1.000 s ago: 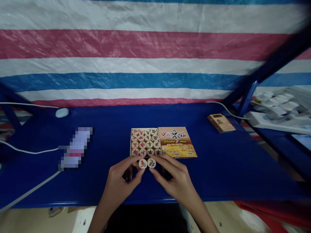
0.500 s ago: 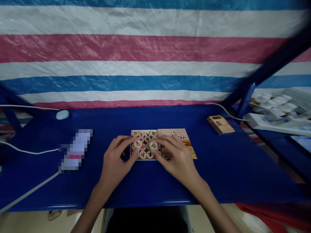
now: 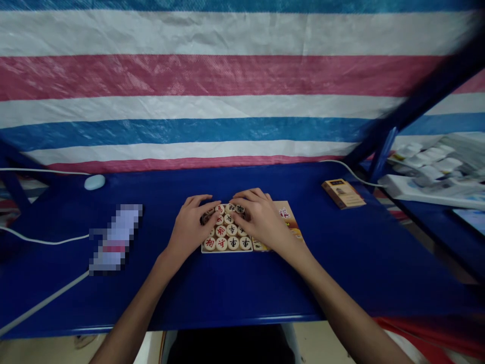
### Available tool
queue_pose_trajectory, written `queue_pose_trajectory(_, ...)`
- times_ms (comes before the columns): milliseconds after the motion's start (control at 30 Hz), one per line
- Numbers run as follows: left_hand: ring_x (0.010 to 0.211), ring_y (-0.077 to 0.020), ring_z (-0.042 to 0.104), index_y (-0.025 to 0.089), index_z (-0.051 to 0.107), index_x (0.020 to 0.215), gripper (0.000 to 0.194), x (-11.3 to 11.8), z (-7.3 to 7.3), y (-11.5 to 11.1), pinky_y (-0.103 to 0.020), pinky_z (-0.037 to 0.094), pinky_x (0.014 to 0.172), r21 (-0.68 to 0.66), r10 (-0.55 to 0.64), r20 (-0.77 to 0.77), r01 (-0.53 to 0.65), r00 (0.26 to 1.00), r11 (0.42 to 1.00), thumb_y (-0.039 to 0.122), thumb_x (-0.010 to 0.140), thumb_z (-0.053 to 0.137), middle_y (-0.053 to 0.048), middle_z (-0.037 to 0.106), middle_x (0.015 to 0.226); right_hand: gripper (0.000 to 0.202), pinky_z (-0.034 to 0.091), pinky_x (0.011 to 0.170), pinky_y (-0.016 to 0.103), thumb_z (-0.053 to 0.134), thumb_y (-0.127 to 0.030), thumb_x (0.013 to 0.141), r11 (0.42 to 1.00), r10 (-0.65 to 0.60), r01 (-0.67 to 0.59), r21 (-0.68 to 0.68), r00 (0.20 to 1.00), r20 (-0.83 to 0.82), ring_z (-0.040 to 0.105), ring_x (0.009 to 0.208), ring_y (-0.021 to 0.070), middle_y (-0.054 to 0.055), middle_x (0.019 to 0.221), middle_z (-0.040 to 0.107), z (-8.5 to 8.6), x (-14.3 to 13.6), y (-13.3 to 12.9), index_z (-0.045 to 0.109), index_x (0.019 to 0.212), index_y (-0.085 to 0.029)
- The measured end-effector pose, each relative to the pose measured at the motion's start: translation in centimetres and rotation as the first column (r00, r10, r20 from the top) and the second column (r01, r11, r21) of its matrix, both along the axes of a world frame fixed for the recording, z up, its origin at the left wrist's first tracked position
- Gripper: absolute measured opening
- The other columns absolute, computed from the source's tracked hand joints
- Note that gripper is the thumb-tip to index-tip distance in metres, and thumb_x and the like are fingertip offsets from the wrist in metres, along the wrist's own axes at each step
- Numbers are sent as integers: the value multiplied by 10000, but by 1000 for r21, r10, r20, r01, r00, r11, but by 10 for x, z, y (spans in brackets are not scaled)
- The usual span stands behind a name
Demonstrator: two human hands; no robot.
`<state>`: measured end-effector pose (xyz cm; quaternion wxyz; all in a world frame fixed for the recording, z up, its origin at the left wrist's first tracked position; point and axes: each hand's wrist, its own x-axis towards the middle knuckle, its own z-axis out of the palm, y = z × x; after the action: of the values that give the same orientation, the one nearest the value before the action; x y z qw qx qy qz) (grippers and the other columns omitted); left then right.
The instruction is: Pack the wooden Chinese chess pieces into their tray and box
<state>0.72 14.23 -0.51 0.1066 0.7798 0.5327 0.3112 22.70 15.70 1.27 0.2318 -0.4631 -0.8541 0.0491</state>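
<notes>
Filling of the open box [image 3: 227,251] is judged well advanced: round game pieces [image 3: 233,243] are seated in it face up, red-lettered at left and black-lettered at right. Four are counted in each of the two nearer rows; the two farther rows are partly covered, so any remaining gap there cannot be confirmed. The box is uncovered, and the printed lid [image 3: 284,212] is found lying at its right side, partly hidden. The left hand [image 3: 190,222] and the right hand [image 3: 265,220] are both placed over the far corners, digits curved and thumbs among the pieces; whether anything is gripped cannot be told. The box is set on a blue table [image 3: 265,293]. A small carton [image 3: 343,194] is noted at right, a power strip [image 3: 424,191] beyond it, and a pixelated object [image 3: 117,237] at left. The rear is closed off by a striped sheet [image 3: 189,76].
</notes>
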Motion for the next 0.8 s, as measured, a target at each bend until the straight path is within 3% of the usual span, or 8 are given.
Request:
queue_pose_trajectory(167,1243,-239,565,331,663,1287,329,-1,3,0,-464,515,1027,11,3,37,-3,999,1000,252,979,581,-17,659,1303,280,425,884,453,590,-298,956,1000,-8,8,6,1000,11,568,1141,292,75,1202,703,4,0,-2,682,1209,-224)
queue_pose_trajectory(400,1097,-215,632,285,699,1185,240,1,5,0,-423,535,958,-25,-26,49,28,998,999,279,1003,543,-14,717,1152,246,434,902,443,531,-256,992,998,57,-57,2,998,-18,563,1156,276,73,1209,702,6,-2,-5,715,1154,-240)
queue_pose_trajectory(567,1068,-219,645,269,697,1180,243,0,4,0,-418,543,936,-28,-18,40,19,999,999,280,1003,532,-29,724,1124,301,451,916,436,484,-254,1012,1000,12,-12,2,994,-108,577,1146,261,68,1210,707,10,1,-14,674,1245,-238)
queue_pose_trajectory(800,1039,-218,646,261,700,1157,235,-2,2,1,-418,538,917,-29,-12,30,13,999,999,291,1008,522,-33,722,1110,308,477,931,450,473,-240,1008,997,-52,59,55,989,-136,599,1152,270,84,1190,719,9,9,-27,686,1230,-223)
